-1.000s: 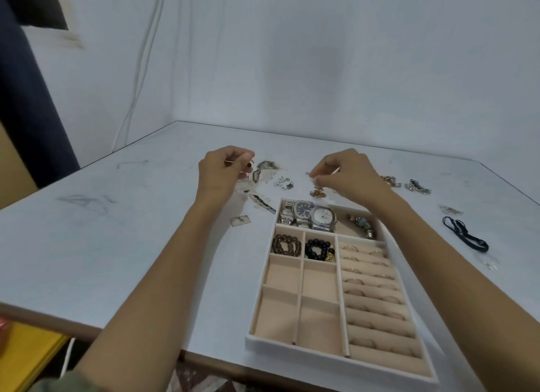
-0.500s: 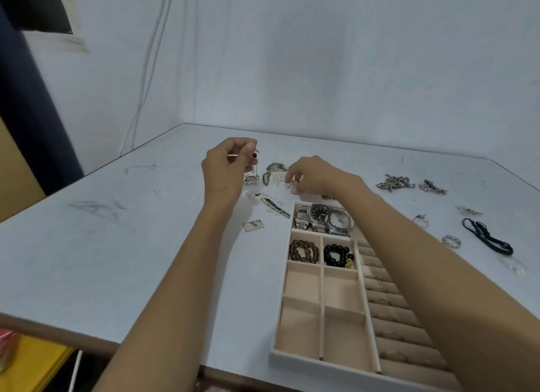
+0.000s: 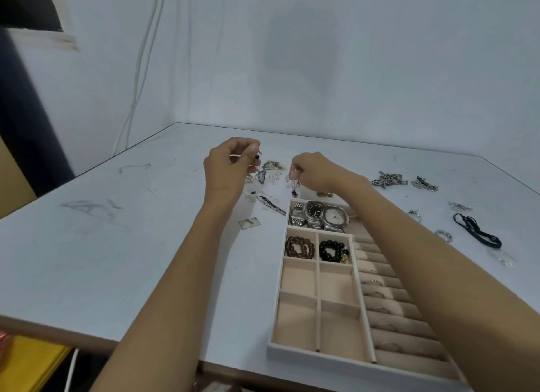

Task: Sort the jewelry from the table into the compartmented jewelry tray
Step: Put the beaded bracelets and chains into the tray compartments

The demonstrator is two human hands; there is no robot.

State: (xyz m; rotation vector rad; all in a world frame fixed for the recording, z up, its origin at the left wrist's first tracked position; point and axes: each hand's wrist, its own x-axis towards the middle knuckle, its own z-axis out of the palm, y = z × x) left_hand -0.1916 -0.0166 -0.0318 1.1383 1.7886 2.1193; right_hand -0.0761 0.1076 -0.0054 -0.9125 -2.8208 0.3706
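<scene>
**Operator:** Report grip state.

**Inspector:** Left hand (image 3: 230, 165): thumb and forefinger pinch a black-bead earring (image 3: 257, 157), which hangs clear of the table (image 3: 131, 245). Right hand (image 3: 314, 169): fingertips pinch a dark-drop earring (image 3: 295, 188), which hangs just above the table, beyond the tray's far edge.

**Operator:** Locate the tray.

**Inspector:** The jewelry tray (image 3: 321, 354) lies at 6 o'clock from the right hand. Two watches (image 3: 323, 216) fill its far-left compartment. A brown bead bracelet (image 3: 300, 247) and a black bead bracelet (image 3: 333, 250) sit in the next row. Thin rings (image 3: 386, 346) stand in the slotted rows on the right.

**Operator:** Obstructions?

**Inspector:** The right forearm crosses the tray's far-right corner and upper ring rows, hiding them.

**Operator:** Surroundings?

**Inspector:** From the tray, small loose pieces (image 3: 271, 206) lie at 11 o'clock. Chain bracelets (image 3: 388, 180) lie at 1 o'clock, and loose rings (image 3: 444, 234) and a black cord (image 3: 476, 231) at 2 o'clock.
</scene>
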